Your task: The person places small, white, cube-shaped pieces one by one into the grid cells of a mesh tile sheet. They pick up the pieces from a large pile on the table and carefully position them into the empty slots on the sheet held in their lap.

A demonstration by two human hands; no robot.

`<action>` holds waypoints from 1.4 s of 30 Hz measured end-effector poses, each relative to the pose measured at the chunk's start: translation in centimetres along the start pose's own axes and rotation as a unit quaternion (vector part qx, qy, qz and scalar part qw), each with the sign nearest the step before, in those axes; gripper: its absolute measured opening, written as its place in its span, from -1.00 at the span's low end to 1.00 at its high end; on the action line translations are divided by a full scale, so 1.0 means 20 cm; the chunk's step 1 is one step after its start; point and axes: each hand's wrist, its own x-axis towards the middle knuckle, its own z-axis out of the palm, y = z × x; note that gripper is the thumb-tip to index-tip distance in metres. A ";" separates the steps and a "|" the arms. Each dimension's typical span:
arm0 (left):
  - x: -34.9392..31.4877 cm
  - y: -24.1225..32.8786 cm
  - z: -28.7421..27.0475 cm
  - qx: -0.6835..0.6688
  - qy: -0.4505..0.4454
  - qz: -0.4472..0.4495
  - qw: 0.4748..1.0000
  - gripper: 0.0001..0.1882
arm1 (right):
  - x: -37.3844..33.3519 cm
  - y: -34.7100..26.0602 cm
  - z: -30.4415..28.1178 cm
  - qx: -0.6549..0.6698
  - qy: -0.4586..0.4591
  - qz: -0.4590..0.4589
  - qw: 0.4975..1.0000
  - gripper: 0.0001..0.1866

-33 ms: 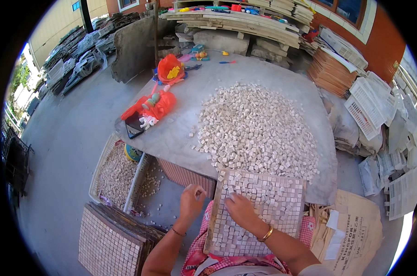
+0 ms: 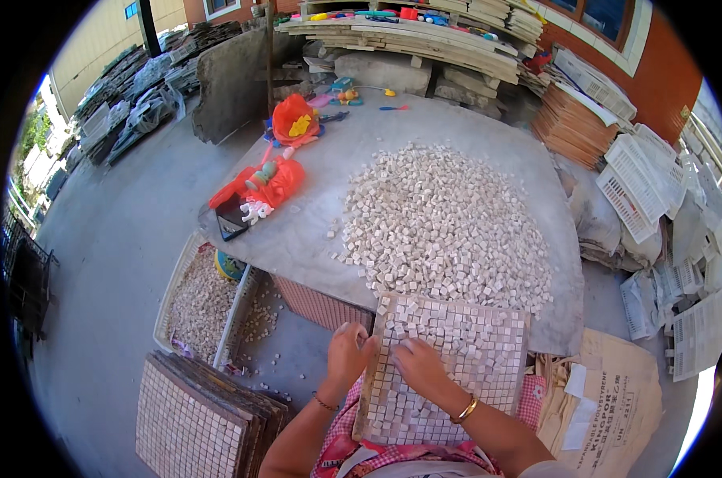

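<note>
Nothing has shifted: grey stone tabletop (image 2: 313, 231) carries the pale heap of small stone cubes (image 2: 445, 223); square mosaic grid frame (image 2: 449, 370) lies on the lap, left hand (image 2: 349, 354) gripping its edge, right hand (image 2: 421, 368) flat, fingers pressing tiles

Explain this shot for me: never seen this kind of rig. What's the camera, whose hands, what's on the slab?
There is no machine here: a person works with two bare hands, and a wide fisheye camera on their head looks down, so straight edges bend near the rim. The forearms enter from the bottom edge. The left hand grips the left edge of a square grid tray filled with small pale stone cubes, its fingers curled over the rim. The right hand rests flat on the cubes in that tray and holds nothing. Behind the tray, a grey stone slab carries a big heap of loose cubes and red plastic toys. At lower left lies a stack of finished mosaic sheets.
</note>
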 end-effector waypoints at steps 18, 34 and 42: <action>-0.01 0.11 0.21 0.233 -0.044 -0.016 0.971 -0.79 | 0.28 0.04 -0.02 -0.067 0.018 -0.058 0.996 -0.92; 0.10 -0.05 0.05 -0.626 -0.003 -0.245 0.741 -0.91 | 0.41 0.16 -0.18 0.672 -0.007 0.301 0.677 -0.81; 0.21 0.00 0.09 -0.177 0.015 -0.063 0.982 -0.83 | 0.56 0.22 -0.05 0.036 -0.062 -0.025 0.997 -0.75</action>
